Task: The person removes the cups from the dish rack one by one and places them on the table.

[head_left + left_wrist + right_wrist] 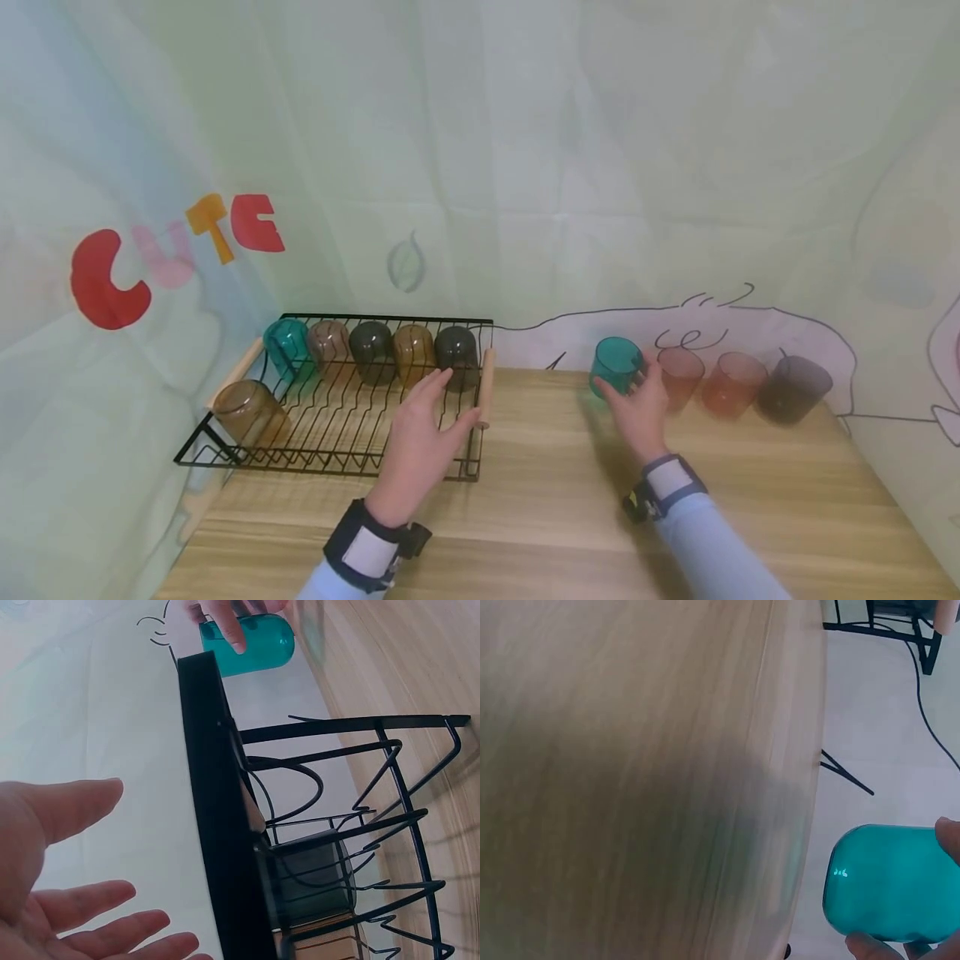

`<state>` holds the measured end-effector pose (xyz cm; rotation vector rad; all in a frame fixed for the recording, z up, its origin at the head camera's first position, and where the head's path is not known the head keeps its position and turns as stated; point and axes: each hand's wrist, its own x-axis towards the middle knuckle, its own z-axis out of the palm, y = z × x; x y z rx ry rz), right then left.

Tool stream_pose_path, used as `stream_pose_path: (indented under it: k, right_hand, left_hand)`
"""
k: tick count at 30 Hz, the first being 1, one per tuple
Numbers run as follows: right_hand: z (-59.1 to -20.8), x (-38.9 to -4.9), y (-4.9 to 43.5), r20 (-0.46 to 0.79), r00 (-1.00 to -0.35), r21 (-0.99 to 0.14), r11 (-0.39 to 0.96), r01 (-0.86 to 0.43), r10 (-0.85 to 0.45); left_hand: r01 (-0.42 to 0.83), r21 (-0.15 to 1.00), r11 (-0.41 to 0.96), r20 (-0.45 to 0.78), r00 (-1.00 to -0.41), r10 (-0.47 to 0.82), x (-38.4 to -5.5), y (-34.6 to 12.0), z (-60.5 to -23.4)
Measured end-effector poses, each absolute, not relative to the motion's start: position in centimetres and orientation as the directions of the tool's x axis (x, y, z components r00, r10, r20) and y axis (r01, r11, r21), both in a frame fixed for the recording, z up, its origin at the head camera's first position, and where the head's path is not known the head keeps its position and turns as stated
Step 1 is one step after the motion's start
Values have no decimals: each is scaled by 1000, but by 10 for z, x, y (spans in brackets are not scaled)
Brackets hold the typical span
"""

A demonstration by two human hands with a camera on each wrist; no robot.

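Observation:
My right hand (640, 410) grips a teal glass cup (615, 365) by its side, mouth up, at the back of the table. In the right wrist view the rounded base of the teal cup (891, 885) shows off the wooden surface, with fingertips at its edge. Over the right front part of a black wire rack (330, 461), my left hand (420, 446) hovers with fingers extended and nothing in them. The left wrist view shows that hand (82, 900) beside the rack's dark rail (217, 802).
Upside-down cups line the rack's back row: teal (287, 346), brownish pink (328, 350), dark grey (372, 354), amber (414, 354) and another grey (456, 354). An amber cup (251, 414) sits front left. Two pinkish cups (681, 379) and a dark cup (793, 390) stand at right.

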<state>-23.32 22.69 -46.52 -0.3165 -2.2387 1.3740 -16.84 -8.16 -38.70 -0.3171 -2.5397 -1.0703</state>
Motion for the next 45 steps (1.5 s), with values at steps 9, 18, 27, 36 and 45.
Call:
stream_pose_path:
  k: [9, 18, 27, 36, 45]
  right_hand:
    - [-467, -234, 229, 241, -855, -873, 487, 16, 460]
    - [-469, -234, 230, 237, -850, -872, 489, 28, 470]
    - [-476, -236, 235, 235, -844, -863, 504, 48, 482]
    - [-477, -234, 236, 221, -848, -862, 503, 61, 482]
    - [-482, -233, 236, 230, -855, -845, 531, 61, 464]
  left_hand:
    - [352, 628, 694, 430, -900, 67, -169, -83, -387]
    - [341, 631, 697, 418, -906, 64, -169, -83, -388]
    - [316, 638, 702, 380, -922, 70, -169, -84, -390]
    - [316, 638, 702, 370, -926, 80, -168, -85, -392]
    - [337, 620, 709, 402, -912, 82, -169, -91, -390]
